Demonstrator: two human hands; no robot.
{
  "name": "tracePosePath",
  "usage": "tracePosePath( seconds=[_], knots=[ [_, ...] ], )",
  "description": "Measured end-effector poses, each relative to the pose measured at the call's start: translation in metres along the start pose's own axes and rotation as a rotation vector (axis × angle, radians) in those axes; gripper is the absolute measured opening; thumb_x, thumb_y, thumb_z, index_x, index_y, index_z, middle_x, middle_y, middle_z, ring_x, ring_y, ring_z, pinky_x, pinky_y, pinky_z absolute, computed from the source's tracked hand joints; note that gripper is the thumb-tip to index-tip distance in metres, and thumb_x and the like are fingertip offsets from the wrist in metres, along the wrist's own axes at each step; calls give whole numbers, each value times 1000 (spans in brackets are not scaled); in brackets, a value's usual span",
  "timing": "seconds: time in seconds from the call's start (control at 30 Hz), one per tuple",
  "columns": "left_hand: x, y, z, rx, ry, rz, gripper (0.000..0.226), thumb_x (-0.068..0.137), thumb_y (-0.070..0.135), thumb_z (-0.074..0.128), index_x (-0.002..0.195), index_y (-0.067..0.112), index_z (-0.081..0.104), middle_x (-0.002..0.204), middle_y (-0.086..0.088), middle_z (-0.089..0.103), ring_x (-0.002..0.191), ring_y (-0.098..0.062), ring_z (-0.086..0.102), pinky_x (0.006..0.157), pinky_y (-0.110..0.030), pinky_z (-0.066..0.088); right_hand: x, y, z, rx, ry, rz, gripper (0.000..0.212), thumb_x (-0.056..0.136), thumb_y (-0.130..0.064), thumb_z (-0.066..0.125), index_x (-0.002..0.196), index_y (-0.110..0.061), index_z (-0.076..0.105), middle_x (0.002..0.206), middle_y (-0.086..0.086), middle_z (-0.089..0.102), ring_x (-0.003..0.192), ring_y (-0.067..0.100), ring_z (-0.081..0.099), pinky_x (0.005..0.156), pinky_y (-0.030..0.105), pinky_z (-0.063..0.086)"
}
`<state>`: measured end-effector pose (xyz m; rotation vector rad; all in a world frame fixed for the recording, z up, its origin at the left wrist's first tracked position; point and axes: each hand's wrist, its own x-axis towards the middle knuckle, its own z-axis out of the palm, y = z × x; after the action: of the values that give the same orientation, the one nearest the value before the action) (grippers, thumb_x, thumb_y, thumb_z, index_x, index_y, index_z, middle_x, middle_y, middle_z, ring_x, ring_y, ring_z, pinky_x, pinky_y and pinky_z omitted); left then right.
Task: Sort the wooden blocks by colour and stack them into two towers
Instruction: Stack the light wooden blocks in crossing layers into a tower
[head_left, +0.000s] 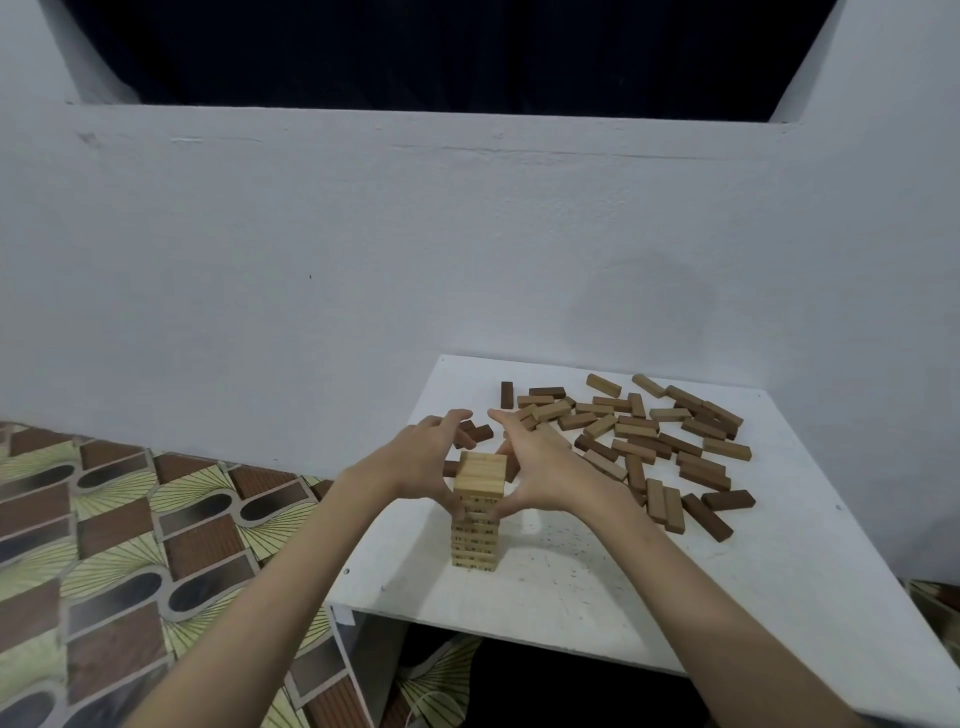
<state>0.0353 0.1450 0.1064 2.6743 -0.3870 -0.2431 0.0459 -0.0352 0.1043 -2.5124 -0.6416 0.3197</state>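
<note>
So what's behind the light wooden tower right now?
Behind the light block tower lie a few dark blocks on the white table; both hands, left and right, cover others.

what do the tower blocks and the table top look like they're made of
Light tower: pale, seemingly unvarnished wood, with faint grain and matte faces. Table top: probably white-painted board; its flat matte surface shows dark scuffs and specks, though the core material is unclear.
</note>
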Motion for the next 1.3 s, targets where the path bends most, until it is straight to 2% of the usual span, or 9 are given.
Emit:
tracePosePath(
  seconds=[0.23, 0.4, 0.57, 0.83, 1.07, 1.2, 1.3],
  knots=[
    [4, 4, 0, 47, 7, 23, 112, 60, 32, 88, 145, 17, 17, 134, 6, 52, 132, -13, 30, 103, -25, 28, 2, -1, 1, -29, 11, -13, 112, 64, -25, 86, 148, -30, 12, 99, -5, 61, 96, 17, 59, 86, 41, 52],
    [4, 8, 1, 45, 1, 16, 104, 63, 26, 86, 143, 19, 21, 132, 5, 52, 128, -17, 35, 102, -28, 30, 2, -2, 2, -48, 22, -27, 107, 65, -23, 85, 147, -28, 16, 94, -3, 61, 92, 18, 59, 83, 42, 52],
    [3, 9, 2, 38, 6, 18, 93, 65, 23, 84, 139, 20, 28, 128, 4, 52, 125, -16, 38, 97, -26, 31, 3, -1, 4, -44, 29, -24, 106, 64, -25, 85, 146, -26, 17, 96, -1, 63, 94, 19, 59, 84, 42, 52],
    [2, 12, 1, 60, 13, 26, 92, 67, 25, 83, 140, 19, 28, 131, 3, 52, 126, -16, 37, 99, -28, 31, 3, 1, 3, -26, 19, -25, 108, 63, -23, 86, 146, -28, 17, 98, -1, 64, 95, 20, 61, 85, 43, 52],
    [3, 15, 1, 74, 2, 23, 88, 69, 23, 81, 140, 17, 28, 129, 2, 52, 123, -17, 40, 95, -25, 30, 3, -1, 2, -22, 11, -34, 103, 65, -21, 84, 145, -26, 19, 93, -2, 62, 91, 19, 60, 81, 43, 52],
    [3, 14, 2, 72, -6, 16, 92, 68, 25, 83, 141, 19, 27, 130, 3, 51, 124, -17, 39, 97, -26, 29, 4, 0, 3, -26, 5, -32, 106, 65, -21, 84, 147, -28, 17, 96, -2, 62, 92, 18, 60, 81, 42, 53],
    [5, 10, 1, 110, -12, 18, 101, 62, 33, 86, 141, 20, 24, 132, 5, 52, 128, -15, 36, 102, -28, 27, 5, 2, 2, -36, 0, -23, 112, 63, -24, 86, 148, -30, 13, 102, -1, 62, 94, 19, 60, 84, 42, 53]
  ],
)
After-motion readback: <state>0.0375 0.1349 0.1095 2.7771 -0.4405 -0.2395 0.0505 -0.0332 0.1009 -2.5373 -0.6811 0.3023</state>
